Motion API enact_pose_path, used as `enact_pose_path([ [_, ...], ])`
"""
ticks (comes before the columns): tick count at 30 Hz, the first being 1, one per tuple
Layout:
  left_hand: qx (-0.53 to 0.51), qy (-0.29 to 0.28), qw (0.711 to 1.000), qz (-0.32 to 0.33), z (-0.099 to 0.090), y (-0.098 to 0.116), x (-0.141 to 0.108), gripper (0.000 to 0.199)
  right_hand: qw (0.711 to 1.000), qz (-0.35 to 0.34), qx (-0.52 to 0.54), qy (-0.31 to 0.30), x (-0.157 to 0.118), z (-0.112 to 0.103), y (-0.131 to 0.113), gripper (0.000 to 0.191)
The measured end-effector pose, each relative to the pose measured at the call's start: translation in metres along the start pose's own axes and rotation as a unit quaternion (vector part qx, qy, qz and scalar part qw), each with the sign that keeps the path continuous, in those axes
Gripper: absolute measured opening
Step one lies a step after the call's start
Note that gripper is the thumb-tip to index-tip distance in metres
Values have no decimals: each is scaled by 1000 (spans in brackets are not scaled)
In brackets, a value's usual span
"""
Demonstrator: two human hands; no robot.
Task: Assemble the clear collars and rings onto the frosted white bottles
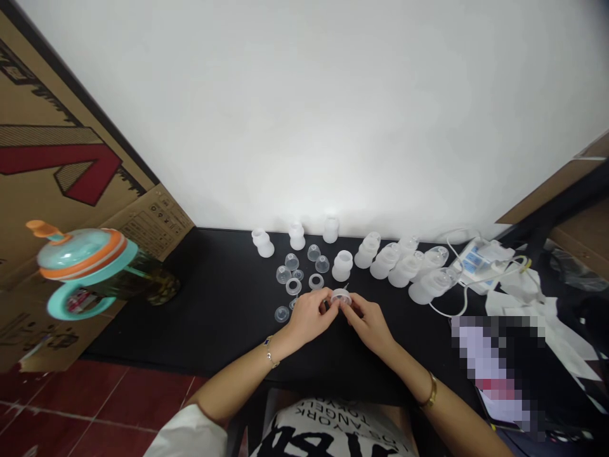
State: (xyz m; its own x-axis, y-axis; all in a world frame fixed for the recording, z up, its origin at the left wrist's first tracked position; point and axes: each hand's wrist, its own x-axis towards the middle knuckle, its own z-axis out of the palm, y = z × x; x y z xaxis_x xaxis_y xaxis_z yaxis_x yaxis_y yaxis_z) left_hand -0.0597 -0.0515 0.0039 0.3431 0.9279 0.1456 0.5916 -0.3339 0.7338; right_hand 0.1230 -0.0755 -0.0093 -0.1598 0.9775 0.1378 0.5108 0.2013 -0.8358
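Observation:
My left hand (310, 315) and my right hand (373, 325) meet over the black table, fingertips closed on a white bottle collar ring (341, 295). Something clear, perhaps a nipple, seems to sit in the ring; fingers partly hide it. Just behind stands an uncapped white baby bottle (342, 266). To the left lie two loose collar rings (316, 282), several clear dome caps (292, 261) and a flat clear nipple (281, 313). My left hand partly covers another small clear piece. Three more open bottles (297, 237) stand near the wall.
Several bottles with clear caps (389, 261) cluster at right. Beyond them are a white device with blue labels (476, 261), its cable and crumpled paper (518, 304). A phone-like screen (499, 374) lies at front right. A large tumbler (90, 266) stands left by a cardboard box (57, 146).

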Motion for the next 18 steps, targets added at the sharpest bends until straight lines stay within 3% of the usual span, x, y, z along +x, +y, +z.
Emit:
enact_pose_path([
  [18, -70, -11, 997, -18, -1, 2, 2, 24, 998, -25, -56, 22, 1, -1, -2, 37],
])
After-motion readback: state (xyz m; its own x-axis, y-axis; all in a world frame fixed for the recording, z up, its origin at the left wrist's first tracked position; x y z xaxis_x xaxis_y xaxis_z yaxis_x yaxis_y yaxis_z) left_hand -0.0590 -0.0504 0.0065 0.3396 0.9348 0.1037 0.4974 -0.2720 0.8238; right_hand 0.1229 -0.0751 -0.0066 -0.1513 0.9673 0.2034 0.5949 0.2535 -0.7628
